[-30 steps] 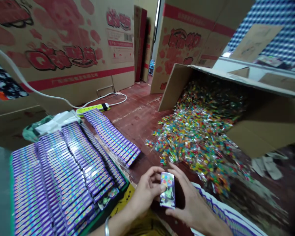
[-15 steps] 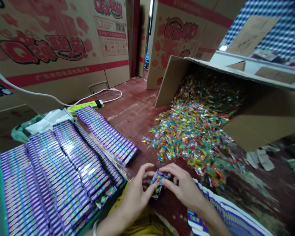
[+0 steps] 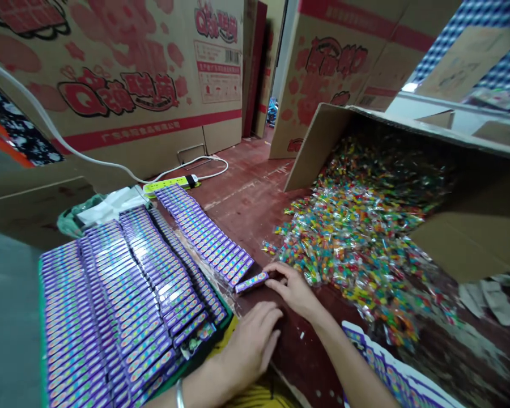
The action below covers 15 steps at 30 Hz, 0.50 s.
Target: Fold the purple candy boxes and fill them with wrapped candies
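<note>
Right hand: the right hand (image 3: pixel 295 289) lies low on the red floor (image 3: pixel 246 204), fingertips pressed against the near end of a small purple box (image 3: pixel 251 281); it pinches or pushes that end, and the thumb side is hidden under the hand, so a full clasp cannot be made out.
Purple box: it lies on the floor at the near end of the outer row of boxes (image 3: pixel 204 235), just beside the last one in the row.
Left hand: the left hand (image 3: pixel 250 343) rests flat and loose on the floor, fingers spread, holding nothing; a bangle (image 3: pixel 179 394) circles the wrist, cut off at the bottom edge.
Packed boxes: rows of the same purple boxes fill a green tray (image 3: pixel 40 317); its far side is out of frame at left.
Candy: a heap of wrapped candies (image 3: pixel 357 238) spills from a tipped carton (image 3: pixel 463 226), whose deeper inside is dark and blurred.
Flat cartons: a stack of unfolded purple box blanks (image 3: pixel 391 374) is cut off at the lower right.
Behind: printed cardboard cartons (image 3: pixel 123 85), a power strip (image 3: pixel 172 184) and its white cable.
</note>
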Tool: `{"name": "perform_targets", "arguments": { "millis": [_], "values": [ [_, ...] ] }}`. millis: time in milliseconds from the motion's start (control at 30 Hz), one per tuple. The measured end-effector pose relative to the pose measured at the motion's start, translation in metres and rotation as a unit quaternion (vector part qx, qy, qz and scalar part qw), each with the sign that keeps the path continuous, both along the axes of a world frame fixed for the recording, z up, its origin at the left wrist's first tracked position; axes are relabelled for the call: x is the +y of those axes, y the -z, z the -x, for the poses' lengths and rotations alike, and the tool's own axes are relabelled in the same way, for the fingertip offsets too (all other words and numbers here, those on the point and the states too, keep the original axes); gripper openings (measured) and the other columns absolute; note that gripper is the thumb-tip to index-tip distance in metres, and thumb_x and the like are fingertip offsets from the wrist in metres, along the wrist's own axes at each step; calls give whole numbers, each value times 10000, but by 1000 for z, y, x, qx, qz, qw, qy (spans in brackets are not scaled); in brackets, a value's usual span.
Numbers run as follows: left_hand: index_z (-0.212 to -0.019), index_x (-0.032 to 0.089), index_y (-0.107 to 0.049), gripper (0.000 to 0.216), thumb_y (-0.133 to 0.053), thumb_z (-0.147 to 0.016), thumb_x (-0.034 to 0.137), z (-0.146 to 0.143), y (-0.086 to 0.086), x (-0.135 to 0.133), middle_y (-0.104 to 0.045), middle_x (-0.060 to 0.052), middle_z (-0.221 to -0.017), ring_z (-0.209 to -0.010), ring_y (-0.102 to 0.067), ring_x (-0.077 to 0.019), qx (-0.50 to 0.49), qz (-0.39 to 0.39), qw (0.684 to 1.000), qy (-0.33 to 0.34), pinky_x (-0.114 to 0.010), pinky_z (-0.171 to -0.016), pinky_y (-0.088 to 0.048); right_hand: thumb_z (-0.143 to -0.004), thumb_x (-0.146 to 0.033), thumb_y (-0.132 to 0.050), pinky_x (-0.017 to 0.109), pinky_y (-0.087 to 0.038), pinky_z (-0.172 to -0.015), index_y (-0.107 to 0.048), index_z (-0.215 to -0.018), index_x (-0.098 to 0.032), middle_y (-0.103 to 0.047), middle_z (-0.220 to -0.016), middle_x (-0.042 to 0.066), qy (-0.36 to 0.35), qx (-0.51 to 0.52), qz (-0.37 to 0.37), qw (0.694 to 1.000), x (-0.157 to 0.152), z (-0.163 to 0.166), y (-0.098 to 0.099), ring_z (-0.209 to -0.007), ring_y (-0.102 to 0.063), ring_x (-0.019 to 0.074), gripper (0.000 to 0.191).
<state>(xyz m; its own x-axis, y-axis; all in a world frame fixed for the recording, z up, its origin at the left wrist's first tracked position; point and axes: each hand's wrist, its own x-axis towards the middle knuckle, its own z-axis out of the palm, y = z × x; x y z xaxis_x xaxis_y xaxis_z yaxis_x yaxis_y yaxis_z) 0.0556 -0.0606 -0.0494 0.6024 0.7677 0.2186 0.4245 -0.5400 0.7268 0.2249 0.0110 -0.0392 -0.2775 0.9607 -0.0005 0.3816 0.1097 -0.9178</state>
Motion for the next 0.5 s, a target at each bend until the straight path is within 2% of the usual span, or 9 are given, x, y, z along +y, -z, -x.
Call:
{"name": "perform_targets", "arguments": {
  "millis": [100, 300, 400, 500],
  "values": [
    [-1245, 156, -521, 387, -449, -878, 57, -5, 11, 11, -560, -164, -1313, -1240, -510, -270, -4, 6, 999, -43, -448, -1064, -441, -800, -140, -626, 217, -445, -651, -706, -959, -210, -620, -957, 18, 13, -29, -26, 999, 7, 5, 6, -806, -578, 147, 191],
    [-1246, 144, -514, 431, -460, -837, 17, -3, 18, 16, -523, -170, -1360, -1298, -465, -278, 12, -29, 998, -47, -485, -1101, -411, -806, -129, -623, 214, -445, -630, -708, -960, -217, -624, -929, 10, 11, -38, -30, 999, 11, 8, 10, -770, -574, 139, 197],
    [-1247, 149, -511, 426, -458, -845, 17, -1, 16, 14, -530, -168, -1348, -1285, -475, -273, 9, -41, 998, -46, -477, -1087, -425, -803, -134, -631, 197, -440, -602, -693, -948, -203, -631, -882, 0, -7, -25, -16, 1000, 8, 4, -1, -765, -585, 140, 173],
    [-1207, 172, -531, 355, -458, -883, 46, 3, 10, 8, -594, -138, -1244, -1182, -545, -244, -12, -39, 999, -36, -415, -1024, -472, -828, -181, -635, 181, -404, -519, -666, -948, -202, -624, -812, -23, -29, -19, 6, 999, -4, -9, -19, -629, -548, 110, 125]
  ]
}}
